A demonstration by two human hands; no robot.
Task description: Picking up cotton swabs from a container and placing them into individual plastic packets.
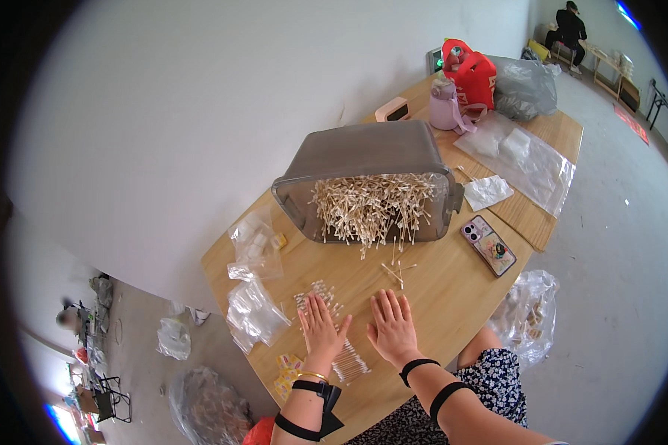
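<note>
My left hand (321,330) lies flat with its fingers stretched out over a row of cotton swabs (351,363) on the wooden table. Swab tips show beyond its fingertips, and the middle of the row is hidden under the hand. To its right, my right hand (393,326) rests palm down, fingers extended, holding nothing. A few loose swabs (400,274) lie just past the right fingertips. Behind both hands a grey plastic bin (371,144) is tipped on its side, its mouth toward me. A heap of cotton swabs (371,208) fills it and spills over the lip.
Clear plastic bags (256,315) and small yellow-and-white packets (287,374) lie left of my left hand. A phone (488,245) and a white tissue (488,192) are at the right. Farther back stand a lilac bottle (444,111) and a red bag (473,78). Another person (569,28) sits far off.
</note>
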